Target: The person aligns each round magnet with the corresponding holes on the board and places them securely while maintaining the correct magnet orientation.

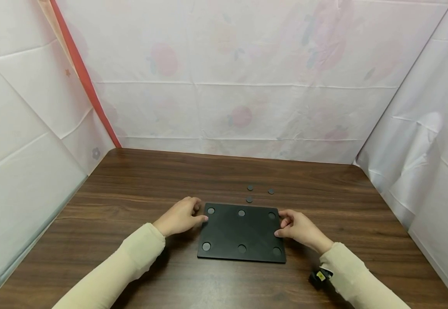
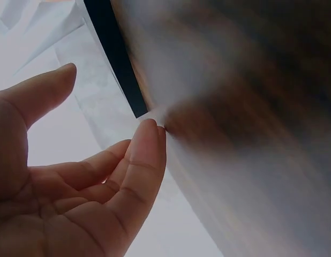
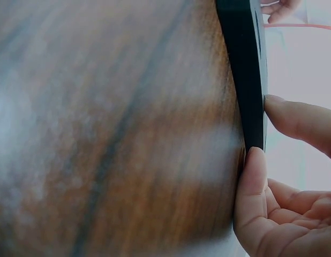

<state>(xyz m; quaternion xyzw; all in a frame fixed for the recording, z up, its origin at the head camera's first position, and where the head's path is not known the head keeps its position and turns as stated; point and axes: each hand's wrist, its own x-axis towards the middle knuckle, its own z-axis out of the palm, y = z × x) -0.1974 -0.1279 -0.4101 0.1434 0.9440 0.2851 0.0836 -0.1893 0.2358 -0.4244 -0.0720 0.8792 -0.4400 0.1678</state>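
A person's left hand (image 1: 181, 216), thumb and forefinger spread apart, meets the left edge of a flat black rectangular board (image 1: 243, 231) mid-bench, while the right hand (image 1: 300, 227) lightly pinches its right edge. Only the head view shows the board's six round recesses, three of them paler, and three small dark round discs (image 1: 250, 188) toward the bench's far edge. The right wrist view alone reveals the right thumb on the upper face, forefinger against the side. Dark brown wood-grained bench (image 1: 150, 171) meets white fruit-printed cloth (image 1: 224, 56), a red strip (image 1: 78, 68) running down the left. The bench's near edge is cut off; its surface blurs in the left wrist view, where contact is hard to confirm.
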